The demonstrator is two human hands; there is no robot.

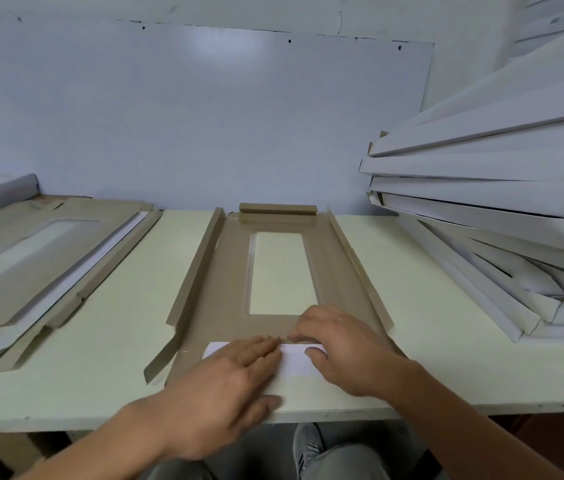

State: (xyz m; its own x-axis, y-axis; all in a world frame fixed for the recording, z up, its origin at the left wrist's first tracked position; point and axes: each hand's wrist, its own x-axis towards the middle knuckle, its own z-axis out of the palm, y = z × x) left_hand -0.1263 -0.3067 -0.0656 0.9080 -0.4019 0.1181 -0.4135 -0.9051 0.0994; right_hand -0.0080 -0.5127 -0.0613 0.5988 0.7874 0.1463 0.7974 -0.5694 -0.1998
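A flat brown cardboard box blank [329,258] with a rectangular window cut-out lies lengthwise in the middle of the pale table [412,271]. Its long side flaps stand slightly raised, and its far end flap is folded up. The near end flap [296,362], white on its inner face, is folded over onto the blank. My left hand [225,389] lies flat on this flap with straight fingers. My right hand [339,344] presses on the flap's fold line with its fingertips, thumb on the white face.
A stack of unfolded brown blanks [41,258] lies at the left. Folded white boxes [502,216] are piled high at the right, leaning over the table. A pale wall panel stands behind. The table's front edge is just below my hands, with my knees under it.
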